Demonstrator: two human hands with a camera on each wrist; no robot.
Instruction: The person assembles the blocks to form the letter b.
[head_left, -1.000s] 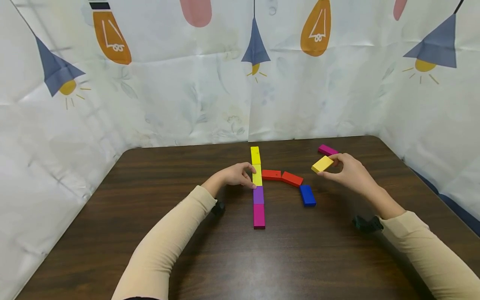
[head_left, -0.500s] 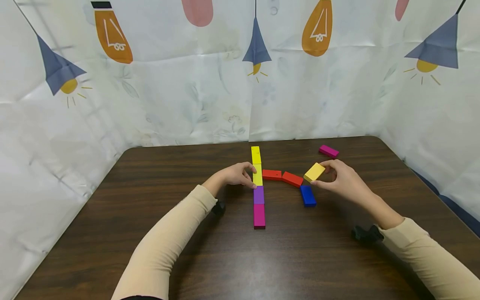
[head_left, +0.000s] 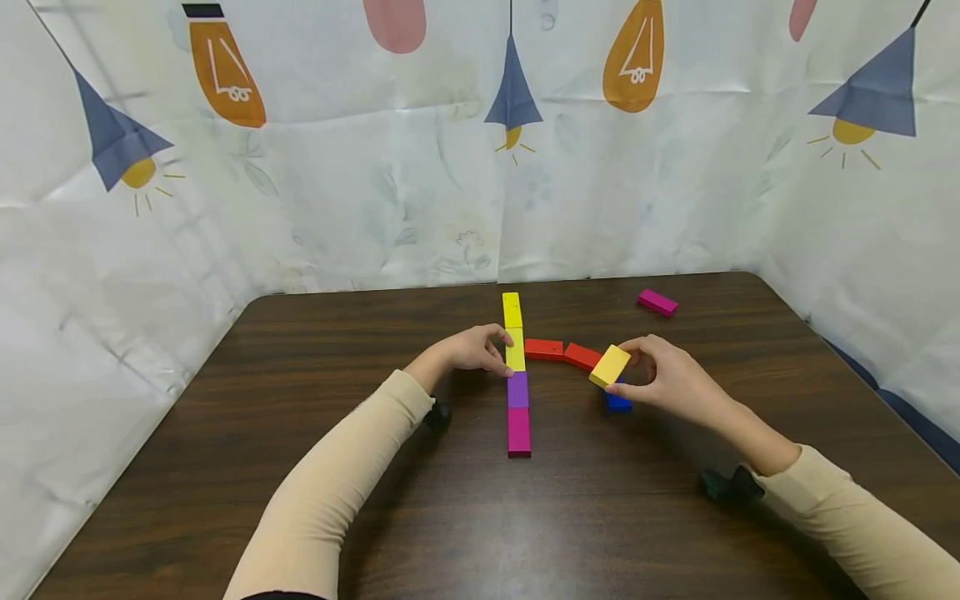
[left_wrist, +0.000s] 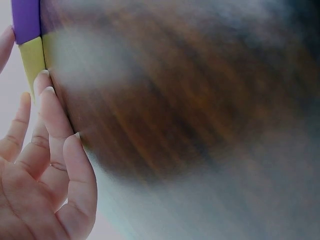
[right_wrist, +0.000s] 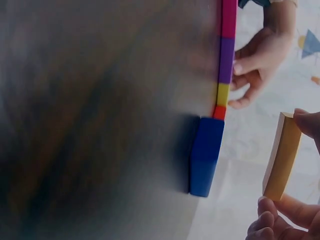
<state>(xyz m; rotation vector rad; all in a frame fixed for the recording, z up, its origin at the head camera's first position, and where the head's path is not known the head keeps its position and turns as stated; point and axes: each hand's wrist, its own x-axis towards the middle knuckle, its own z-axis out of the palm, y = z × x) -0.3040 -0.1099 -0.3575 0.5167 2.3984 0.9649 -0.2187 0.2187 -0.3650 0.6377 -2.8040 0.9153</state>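
Observation:
My right hand (head_left: 682, 379) pinches a yellow block (head_left: 611, 366) between thumb and fingertips, tilted and raised above the blue block (head_left: 619, 405), which it partly hides in the head view. In the right wrist view, the held block (right_wrist: 282, 157) is apart from the blue block (right_wrist: 206, 157) on the table. My left hand (head_left: 472, 348) lies beside a straight row of blocks, its fingertips touching a yellow block (head_left: 515, 354) and its thumb near the purple block (head_left: 517, 390). The left wrist view shows loosely bent left fingers (left_wrist: 55, 115) along the row's side.
The row also has a yellow block (head_left: 512, 310) at its far end and a magenta block (head_left: 519, 433) at its near end. Two red blocks (head_left: 543, 349) run rightward from it toward the blue one. A loose magenta block (head_left: 657, 302) lies at the back right of the brown table (head_left: 420, 517).
My right hand has moved left and toward me with the yellow block, from near the loose magenta block to over the blue block. My left hand has stayed in place.

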